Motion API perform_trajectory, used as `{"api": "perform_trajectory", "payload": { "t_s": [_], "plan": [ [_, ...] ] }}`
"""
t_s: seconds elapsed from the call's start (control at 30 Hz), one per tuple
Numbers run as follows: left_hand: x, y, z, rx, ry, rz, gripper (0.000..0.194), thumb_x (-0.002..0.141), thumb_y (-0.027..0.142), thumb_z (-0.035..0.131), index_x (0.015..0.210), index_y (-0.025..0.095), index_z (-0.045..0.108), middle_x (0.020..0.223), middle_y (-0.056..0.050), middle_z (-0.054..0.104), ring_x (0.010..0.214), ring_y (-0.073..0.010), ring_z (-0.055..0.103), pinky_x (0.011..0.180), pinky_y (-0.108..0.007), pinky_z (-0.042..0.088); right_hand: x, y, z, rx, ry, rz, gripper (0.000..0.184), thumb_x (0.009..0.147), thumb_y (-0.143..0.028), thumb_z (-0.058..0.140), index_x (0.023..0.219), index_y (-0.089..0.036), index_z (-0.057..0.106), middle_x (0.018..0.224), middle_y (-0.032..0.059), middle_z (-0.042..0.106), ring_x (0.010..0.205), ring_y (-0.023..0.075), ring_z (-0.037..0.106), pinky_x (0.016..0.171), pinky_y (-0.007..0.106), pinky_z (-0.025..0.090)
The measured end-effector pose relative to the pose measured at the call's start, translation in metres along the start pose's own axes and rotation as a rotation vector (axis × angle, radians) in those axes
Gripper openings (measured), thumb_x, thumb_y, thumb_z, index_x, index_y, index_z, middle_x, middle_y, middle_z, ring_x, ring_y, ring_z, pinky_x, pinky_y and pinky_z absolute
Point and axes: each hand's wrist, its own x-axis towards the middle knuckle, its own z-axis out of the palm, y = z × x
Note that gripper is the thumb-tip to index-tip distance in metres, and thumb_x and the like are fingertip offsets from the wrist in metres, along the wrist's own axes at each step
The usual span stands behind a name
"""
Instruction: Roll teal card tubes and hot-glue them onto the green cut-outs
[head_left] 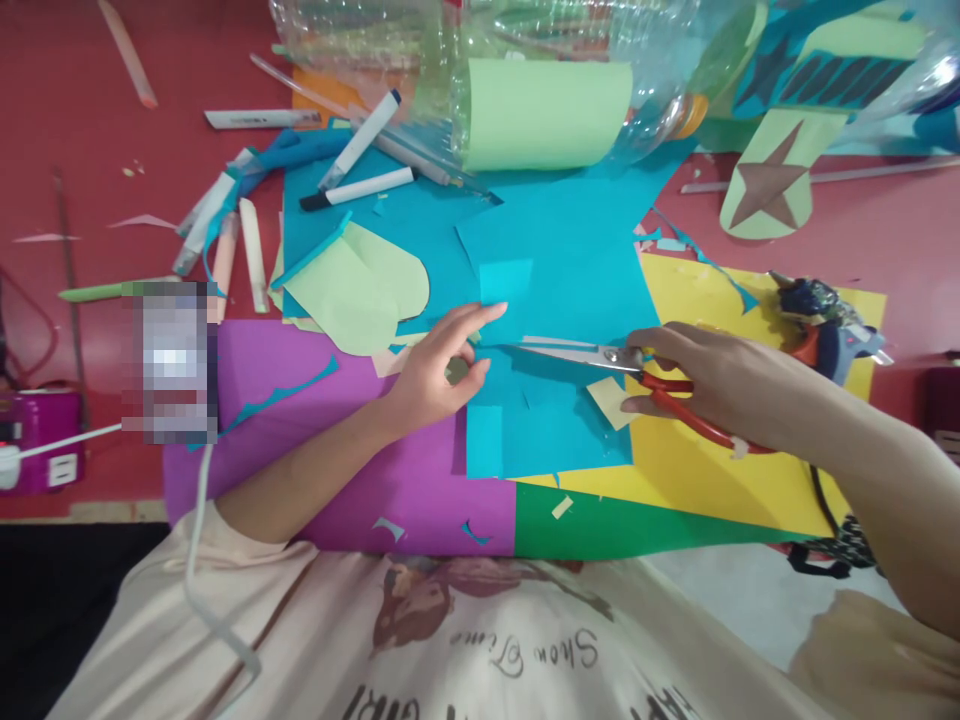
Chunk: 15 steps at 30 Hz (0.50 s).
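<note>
My right hand [720,385] grips a pair of scissors [577,353] by the red handles. Their metal blades point left over blue paper [577,290], looking nearly closed. Just left of the blade tips is my left hand [442,365], with thumb and index finger apart and the other fingers curled. Its index fingertip is over the blue paper near a small lighter blue piece [506,281]; whether it touches cannot be made out. A small cream paper piece [609,403] lies below the blades, close to my right fingers.
Purple [300,490], yellow [712,470] and green [600,525] sheets lie under the work. Light green cut-outs [360,285] and several markers [360,140] are at left. Plastic bottles [375,45] line the back. A phone-like device [176,360] with a cable stands left; a glue gun [832,325] lies right.
</note>
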Motion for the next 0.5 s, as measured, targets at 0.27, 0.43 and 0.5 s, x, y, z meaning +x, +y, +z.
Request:
{"api": "perform_trajectory", "payload": {
  "t_s": [0.27,0.43,0.5],
  "plan": [
    [0.004,-0.001,-0.002,-0.025,0.061,-0.062,0.045,0.094,0.031,0.049,0.138,0.028,0.04,0.134,-0.011,0.049,0.062,-0.0018,0.054,0.058,-0.015,0.05,0.003,0.006,0.002,-0.027,0.122,0.365,0.032,0.081,-0.033,0.057,0.112,-0.023,0.055,0.097,0.0114,0.066,0.079,0.0242,0.064,0.065,0.033,0.048],
    [0.004,-0.002,-0.002,-0.032,0.074,-0.06,0.044,0.094,0.033,0.049,0.137,0.028,0.041,0.133,-0.01,0.05,0.062,-0.0016,0.055,0.06,-0.015,0.051,0.003,0.011,0.003,-0.112,0.123,0.36,0.049,0.083,-0.034,0.055,0.128,-0.018,0.051,0.107,0.0167,0.067,0.101,0.0332,0.062,0.084,0.045,0.05],
    [0.004,-0.002,-0.002,-0.039,0.078,-0.065,0.044,0.094,0.032,0.05,0.137,0.028,0.042,0.133,-0.01,0.05,0.061,-0.0012,0.054,0.06,-0.014,0.051,0.003,0.006,0.001,-0.218,0.198,0.36,0.047,0.086,-0.037,0.052,0.126,-0.013,0.054,0.108,0.0203,0.066,0.107,0.0374,0.058,0.087,0.05,0.048]
  ]
}}
